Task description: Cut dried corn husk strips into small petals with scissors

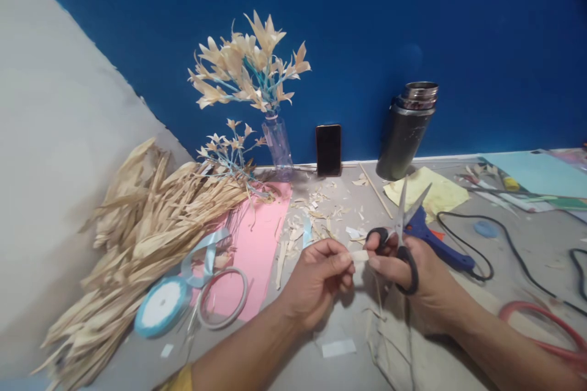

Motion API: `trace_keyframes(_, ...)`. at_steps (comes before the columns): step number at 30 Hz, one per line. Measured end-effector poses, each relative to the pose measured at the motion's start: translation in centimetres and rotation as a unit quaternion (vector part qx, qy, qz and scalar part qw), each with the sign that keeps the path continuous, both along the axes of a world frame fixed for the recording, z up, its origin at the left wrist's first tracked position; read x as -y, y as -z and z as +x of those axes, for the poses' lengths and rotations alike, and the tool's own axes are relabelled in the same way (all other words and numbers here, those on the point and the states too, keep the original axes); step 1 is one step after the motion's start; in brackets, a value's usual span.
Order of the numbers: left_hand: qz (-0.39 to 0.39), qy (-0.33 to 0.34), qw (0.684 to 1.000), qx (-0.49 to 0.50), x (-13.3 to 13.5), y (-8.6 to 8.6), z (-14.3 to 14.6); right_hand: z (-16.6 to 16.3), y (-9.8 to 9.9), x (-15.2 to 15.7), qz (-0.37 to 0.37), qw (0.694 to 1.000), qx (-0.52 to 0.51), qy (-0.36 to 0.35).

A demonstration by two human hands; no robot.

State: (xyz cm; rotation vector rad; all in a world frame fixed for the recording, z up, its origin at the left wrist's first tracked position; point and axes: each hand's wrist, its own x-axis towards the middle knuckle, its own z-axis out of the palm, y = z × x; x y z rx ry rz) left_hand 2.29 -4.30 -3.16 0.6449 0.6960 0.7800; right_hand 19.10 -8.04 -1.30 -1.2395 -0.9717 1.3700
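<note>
1. The room is closed off behind by a deep blue wall (348, 12), joined at the left by a pale wall (55, 104).
2. Along their foot, a grey tabletop (550, 232) is spread; its middle is littered with pale scraps.
3. Its left side is covered by a heap of dried husks (151, 214), by which a pink sheet (257, 256) is partly overlapped.
4. Pale flowers (266, 36) on blue stems are held up by a clear bottle (277, 143) near the blue wall.
5. Farther right, a dark flask (406, 137) is seen upright, uncapped.
6. The right grip (424, 269) is closed around the handles of the scissors (402, 220), whose blades are spread and pointed upward.
7. The left grip (321, 275) is pinched, thumb against fingers, on a pale strip (359, 255).
8. The strip is suspended between both hands, above the tabletop; whether its far end is also pinched by the right fingertips cannot be told.
</note>
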Motion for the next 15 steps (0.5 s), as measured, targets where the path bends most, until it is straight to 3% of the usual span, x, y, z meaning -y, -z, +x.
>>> trace_keyframes(2, 0.008, -0.002, 1.0, 0.015, -0.2, -0.3, -0.3, 0.0, -0.3, 0.2, -0.005, 0.999, 0.03, -0.038)
trace_keyframes(8, 0.059, 0.003, 0.993, 0.103, -1.3, -1.4, -1.4, 0.4, 0.1, 0.9, 0.001, 0.963, 0.064, -0.262)
trace_keyframes(15, 0.091, 0.013, 0.991, 0.102, -1.8, -1.7, -2.0, 0.4, 0.3, 0.8, -0.016, 0.949, 0.075, -0.305)
